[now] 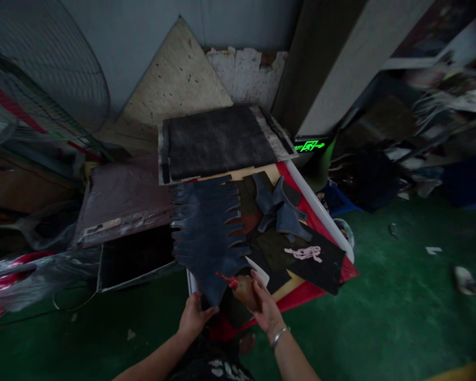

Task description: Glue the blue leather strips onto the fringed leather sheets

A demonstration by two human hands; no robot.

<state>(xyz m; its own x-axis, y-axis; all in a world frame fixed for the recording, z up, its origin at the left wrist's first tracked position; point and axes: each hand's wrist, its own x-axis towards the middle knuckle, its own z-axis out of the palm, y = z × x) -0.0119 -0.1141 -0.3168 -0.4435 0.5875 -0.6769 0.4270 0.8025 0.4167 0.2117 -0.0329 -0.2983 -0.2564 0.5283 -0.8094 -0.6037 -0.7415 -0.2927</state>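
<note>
Single head-worn view, close above and behind the bare left hand [195, 318] and bare right hand [268, 312], forward and downward.

The room around me is dim. Ahead I face a dull grey-blue wall [238, 24], where a pale speckled board [178, 74] points one corner upward beside a patch of flaking white paint [248, 74]. To my right a thick slanting pillar [341, 69] rises above a glowing green exit sign [311, 146]. To my left I see a big fan's wire cage [71, 63], blurred, and a low cabinet [130, 190] with a dark opening below its top. My bench [330, 222] has a pale edge. The floor [384, 307] is green, dotted with scraps; the far-right clutter [392, 121] is too blurred to sort.
</note>
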